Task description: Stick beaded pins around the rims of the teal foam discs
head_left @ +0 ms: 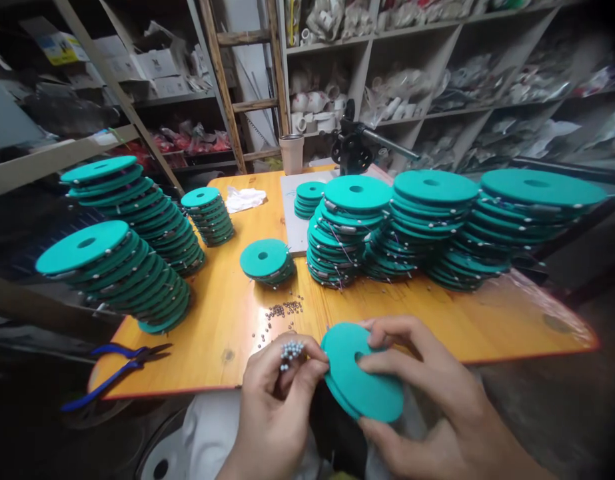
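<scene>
Near the table's front edge, my right hand grips a teal foam spool, a disc with a centre hole, tilted so one flat face points up at me. Several pins with pale round heads stick out of my closed left hand. Its thumb and forefinger are pinched together against the spool's left rim; what sits between those fingertips is too small to make out. Just beyond my hands, many small dark beads lie scattered on the wooden table. Behind them stands a short stack of teal spools.
Tall stacks of teal spools stand at the left and right, with pins in their edges. Blue-handled pliers lie at the front left corner. A cup, a crumpled white tissue and a black clamp are at the back.
</scene>
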The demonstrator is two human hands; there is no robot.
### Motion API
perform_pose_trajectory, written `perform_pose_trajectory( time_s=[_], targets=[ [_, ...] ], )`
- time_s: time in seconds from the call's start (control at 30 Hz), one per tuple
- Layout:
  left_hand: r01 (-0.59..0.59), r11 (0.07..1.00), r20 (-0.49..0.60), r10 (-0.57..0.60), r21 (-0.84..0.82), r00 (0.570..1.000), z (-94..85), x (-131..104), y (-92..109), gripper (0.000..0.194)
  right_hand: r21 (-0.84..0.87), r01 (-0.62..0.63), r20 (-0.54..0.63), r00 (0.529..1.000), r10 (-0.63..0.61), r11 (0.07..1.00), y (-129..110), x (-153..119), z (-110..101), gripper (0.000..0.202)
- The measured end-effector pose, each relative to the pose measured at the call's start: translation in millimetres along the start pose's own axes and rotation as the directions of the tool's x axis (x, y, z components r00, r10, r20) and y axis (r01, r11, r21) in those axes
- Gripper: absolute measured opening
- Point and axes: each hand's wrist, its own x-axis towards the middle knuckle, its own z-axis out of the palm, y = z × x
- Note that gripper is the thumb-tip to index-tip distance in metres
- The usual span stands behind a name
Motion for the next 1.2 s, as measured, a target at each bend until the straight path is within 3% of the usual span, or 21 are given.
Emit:
perform_pose_trajectory(
  time_s=[0.17,0.3,0.4,0.53,0.67,0.8,0.97,1.2],
  targets=[
    [0.006,1.0,-0.112,-0.005,0.012,0.994,-6.0,6.1,3.5,0.023,0.109,0.037,0.135,0.99,-0.052,0.993,11.0,2.7,-13.8,0.031],
    [0.055,0.994,-0.173,-0.038,0.097,0.984,-12.9,17.7,-1.7,0.021,-0.097,0.158,0.32,0.94,-0.119,0.983,40.3,3.1,-26.9,0.042],
    [0.128,0.987,-0.109,-0.118,0.093,0.987,-14.7,23.9,-6.8,0.024,-0.205,0.19,0.406,0.909,-0.093,0.96,56.3,4.8,-33.5,0.043],
    [0.168,0.982,-0.025,-0.166,0.091,0.986,-14.8,27.0,-9.8,0.029,-0.201,0.101,0.331,0.943,-0.03,0.974,42.1,15.1,-23.1,0.04],
    [0.206,0.978,-0.029,-0.204,0.044,0.978,-16.1,27.2,-7.9,0.031,-0.098,0.039,0.26,0.965,-0.012,0.994,13.2,28.8,12.4,0.037],
    [0.218,0.976,-0.005,-0.218,-0.006,0.976,-20.0,25.0,-6.5,0.032,0.082,-0.081,0.197,0.978,0.064,0.993,4.8,35.5,39.5,0.012],
    [0.19,0.978,0.065,-0.185,-0.082,0.981,-24.0,20.6,-10.6,0.024,0.238,-0.255,0.062,0.967,0.247,0.937,5.2,40.2,43.2,0.012],
    [0.198,0.973,0.174,-0.216,0.117,0.961,-25.7,18.2,-10.0,0.024,0.387,-0.297,0.07,0.954,0.293,0.873,7.3,47.2,45.7,0.007]
  ],
)
